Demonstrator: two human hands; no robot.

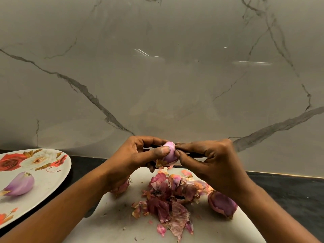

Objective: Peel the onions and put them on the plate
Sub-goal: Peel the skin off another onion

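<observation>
My left hand (138,155) grips a small pale purple onion (169,155) above the white cutting board (112,223), thumb pressed across its front. My right hand (206,158) pinches the onion's right side with thumb and fingertips. A dark thin thing runs under the right fingers; I cannot tell what it is. A floral plate (50,183) at the left holds one peeled onion (21,185). An unpeeled onion (221,204) lies on the board under my right wrist. Another onion (122,187) shows partly behind my left wrist.
A heap of dry reddish onion skins (168,195) covers the middle of the board. The board lies on a dark countertop (289,190), and a marble wall (157,76) rises right behind it.
</observation>
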